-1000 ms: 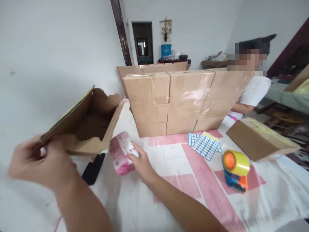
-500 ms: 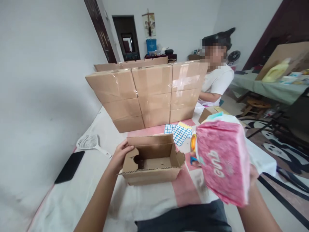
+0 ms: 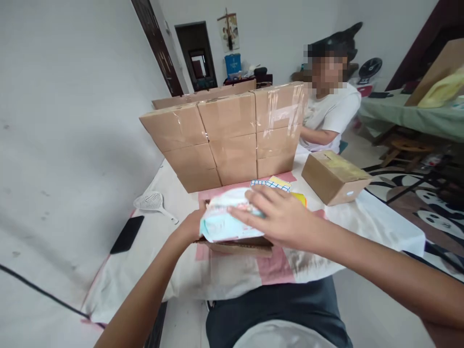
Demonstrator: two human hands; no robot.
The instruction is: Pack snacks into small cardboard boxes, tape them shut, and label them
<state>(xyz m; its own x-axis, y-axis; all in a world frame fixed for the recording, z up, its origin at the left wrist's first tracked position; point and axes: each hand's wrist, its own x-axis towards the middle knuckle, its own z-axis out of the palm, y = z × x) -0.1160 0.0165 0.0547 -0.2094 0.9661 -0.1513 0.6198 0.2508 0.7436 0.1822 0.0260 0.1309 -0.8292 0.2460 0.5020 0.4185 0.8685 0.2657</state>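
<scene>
A small open cardboard box point(image 3: 239, 248) sits on the cloth-covered table in front of me, mostly covered from view. Over its opening lies a soft plastic pack point(image 3: 232, 227), its white and pale teal side turned up. My right hand point(image 3: 275, 215) grips the pack from the right, fingers over its top; the thumb is hidden. At the box's left end is my left hand point(image 3: 192, 226), closed on the cardboard, with its fingertips hidden behind the pack. Sheets of blue-bordered labels point(image 3: 271, 184) lie just beyond my right hand, beside something yellow point(image 3: 300, 198).
A tall taped cardboard partition point(image 3: 232, 137) stands across the table. To the right is a closed carton point(image 3: 335, 176). On the left lie a white slotted scoop point(image 3: 154, 203) and a black flat object point(image 3: 126, 235). Another person point(image 3: 331, 111) sits behind the partition.
The pack has moved left from beside the box to over its opening, turned from its pink side to its white-teal side. My right hand came with it; my left stays at the box.
</scene>
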